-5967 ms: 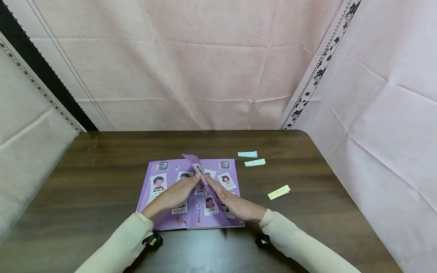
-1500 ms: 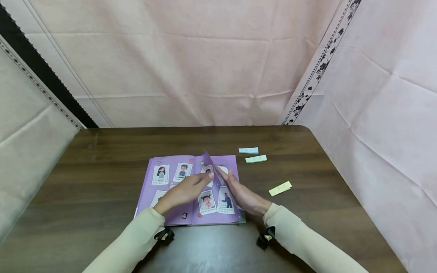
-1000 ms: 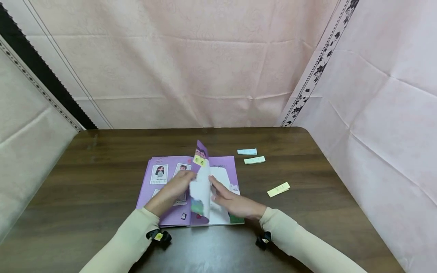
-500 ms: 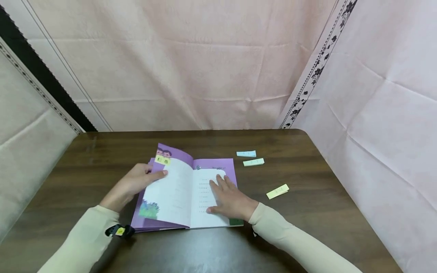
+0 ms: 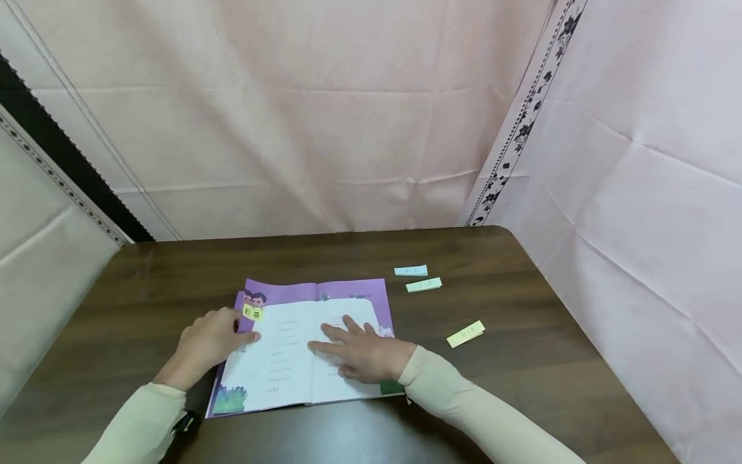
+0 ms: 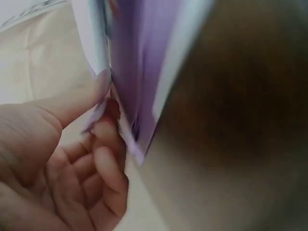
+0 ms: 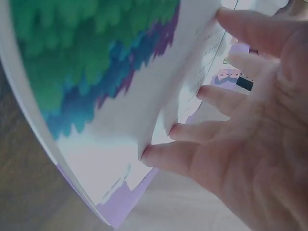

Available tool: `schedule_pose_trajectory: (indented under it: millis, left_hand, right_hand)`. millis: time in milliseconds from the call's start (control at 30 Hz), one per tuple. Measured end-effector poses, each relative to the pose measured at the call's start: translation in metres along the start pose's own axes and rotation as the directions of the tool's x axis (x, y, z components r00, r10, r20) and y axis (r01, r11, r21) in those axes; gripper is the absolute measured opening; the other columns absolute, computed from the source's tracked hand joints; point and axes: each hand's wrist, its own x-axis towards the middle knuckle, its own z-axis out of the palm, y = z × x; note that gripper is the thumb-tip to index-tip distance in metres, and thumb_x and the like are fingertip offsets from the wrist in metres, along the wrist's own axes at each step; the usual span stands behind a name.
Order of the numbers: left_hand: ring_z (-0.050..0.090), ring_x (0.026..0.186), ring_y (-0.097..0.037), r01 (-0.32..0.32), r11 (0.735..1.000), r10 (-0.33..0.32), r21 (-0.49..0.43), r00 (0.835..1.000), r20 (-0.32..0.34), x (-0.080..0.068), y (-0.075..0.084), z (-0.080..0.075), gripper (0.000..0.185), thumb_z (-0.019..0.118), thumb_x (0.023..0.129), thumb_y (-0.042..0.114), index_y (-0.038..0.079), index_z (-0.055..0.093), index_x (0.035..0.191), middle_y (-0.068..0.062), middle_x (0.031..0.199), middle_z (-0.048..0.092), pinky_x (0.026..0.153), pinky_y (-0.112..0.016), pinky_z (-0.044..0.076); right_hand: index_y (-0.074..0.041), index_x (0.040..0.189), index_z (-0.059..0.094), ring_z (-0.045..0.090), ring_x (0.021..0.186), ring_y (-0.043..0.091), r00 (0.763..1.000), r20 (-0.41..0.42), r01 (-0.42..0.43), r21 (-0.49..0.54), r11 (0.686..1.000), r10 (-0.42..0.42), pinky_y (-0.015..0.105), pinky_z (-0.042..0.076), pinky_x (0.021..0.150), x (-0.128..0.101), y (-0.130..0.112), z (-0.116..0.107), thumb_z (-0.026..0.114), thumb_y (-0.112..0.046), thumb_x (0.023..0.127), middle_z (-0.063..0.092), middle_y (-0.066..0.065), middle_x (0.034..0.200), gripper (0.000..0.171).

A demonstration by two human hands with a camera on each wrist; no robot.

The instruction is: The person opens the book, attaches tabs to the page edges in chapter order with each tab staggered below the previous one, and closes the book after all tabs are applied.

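A purple-bordered book (image 5: pixel 290 361) lies spread on the table, showing white pages with lines of small print. At its left edge, my left hand (image 5: pixel 205 345) pinches the turned page between thumb and fingers; the left wrist view shows the thumb (image 6: pixel 86 96) on one face and the fingers curled behind. My right hand (image 5: pixel 368 354) rests palm down with spread fingers on the right page, fingertips near the spine. In the right wrist view, those fingertips (image 7: pixel 151 154) touch the paper beside a printed green and blue bush (image 7: pixel 106 53).
Behind the book's right side lie a blue paper strip (image 5: pixel 411 270) and a pale green strip (image 5: pixel 424 285). A yellow strip (image 5: pixel 466 334) is farther right. The brown wooden table (image 5: pixel 522 386) has pale cloth (image 5: pixel 324 129) hanging behind it.
A page was raised, swung over to the left by my left hand, and now lies nearly flat. My right hand went from beside the page to the right page, then slid toward the spine.
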Motion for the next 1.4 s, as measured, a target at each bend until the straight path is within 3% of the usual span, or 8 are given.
schedule_pose_trajectory:
  millis: [100,233,300,433,667,967,1133,1400]
  left_hand:
    - [0.059,0.074,-0.032,-0.002,0.994,0.010,0.106,0.998,-0.067,-0.003,0.007,-0.002,0.081,0.086,0.090,0.035,-0.018,0.049,0.139,-0.026,0.097,0.065,0.053,-0.040,0.044]
    - [0.054,0.119,-0.054,-0.089,0.970,0.125,0.225,0.981,-0.150,-0.007,0.024,0.002,0.095,0.091,0.084,0.028,-0.019,0.039,0.147,-0.042,0.139,0.049,0.086,-0.065,0.056]
    - [0.044,0.137,-0.057,-0.156,0.966,0.182,0.206,0.977,-0.115,-0.009,0.036,0.007,0.093,0.093,0.082,0.024,-0.013,0.043,0.151,-0.039,0.153,0.042,0.103,-0.071,0.047]
    - [0.036,0.151,-0.048,-0.246,0.968,0.241,0.054,0.967,0.080,-0.012,0.061,0.017,0.089,0.093,0.082,0.026,-0.002,0.049,0.155,-0.026,0.166,0.035,0.114,-0.067,0.039]
    - [0.029,0.158,-0.037,-0.276,0.961,0.265,0.023,0.941,0.212,-0.010,0.082,0.025,0.093,0.092,0.083,0.030,0.002,0.046,0.158,-0.017,0.172,0.029,0.121,-0.058,0.035]
    - [0.026,0.159,-0.036,-0.209,0.977,0.194,0.036,0.949,0.250,-0.011,0.091,0.026,0.096,0.092,0.082,0.025,0.002,0.042,0.160,-0.017,0.173,0.026,0.124,-0.058,0.029]
    - [0.026,0.159,-0.037,-0.212,0.976,0.192,0.047,0.946,0.262,-0.011,0.093,0.025,0.095,0.091,0.083,0.024,0.001,0.041,0.160,-0.018,0.172,0.026,0.125,-0.057,0.029]
    - [0.025,0.159,-0.036,-0.206,0.978,0.190,0.036,0.947,0.260,-0.011,0.092,0.027,0.095,0.091,0.084,0.025,0.002,0.039,0.161,-0.017,0.173,0.024,0.126,-0.056,0.028]
  right_hand:
    - [-0.045,0.167,0.025,0.018,0.162,0.036,1.000,-0.003,-0.018,-0.076,0.997,0.018,0.061,0.030,0.124,0.000,-0.005,0.000,0.053,-0.027,0.111,0.016,-0.004,0.177,0.065]
    - [-0.048,0.166,0.023,0.021,0.161,0.037,0.999,-0.005,-0.041,-0.135,0.990,0.041,0.061,0.033,0.122,0.000,-0.011,-0.001,0.048,-0.030,0.111,0.018,-0.004,0.176,0.063]
    - [-0.048,0.166,0.024,0.023,0.160,0.038,0.999,-0.001,-0.042,-0.150,0.988,0.042,0.061,0.034,0.121,0.001,-0.013,-0.001,0.049,-0.030,0.111,0.020,-0.003,0.176,0.063]
    - [-0.048,0.166,0.025,0.024,0.160,0.037,0.999,0.015,-0.031,-0.160,0.987,0.034,0.061,0.036,0.121,0.001,-0.013,-0.004,0.051,-0.032,0.110,0.020,-0.003,0.176,0.064]
    - [-0.032,0.168,0.030,0.019,0.162,0.032,1.000,0.017,0.002,-0.024,1.000,-0.002,0.054,0.029,0.126,-0.002,0.004,-0.008,0.055,-0.030,0.110,0.019,0.001,0.177,0.063]
    - [-0.007,0.165,0.034,0.031,0.156,0.036,0.953,-0.079,-0.269,0.217,0.938,0.292,0.052,0.036,0.122,0.014,0.059,-0.025,0.077,-0.040,0.097,0.029,0.020,0.169,0.087]
    - [-0.006,0.163,0.038,0.037,0.151,0.037,0.944,-0.103,-0.300,0.128,0.945,0.314,0.054,0.036,0.122,0.029,0.090,-0.036,0.084,-0.054,0.086,0.038,0.018,0.163,0.102]
    - [-0.009,0.154,0.053,0.046,0.141,0.033,0.945,-0.164,-0.291,-0.018,0.957,0.284,0.061,0.035,0.119,0.035,0.092,-0.042,0.086,-0.059,0.081,0.053,0.012,0.150,0.094]
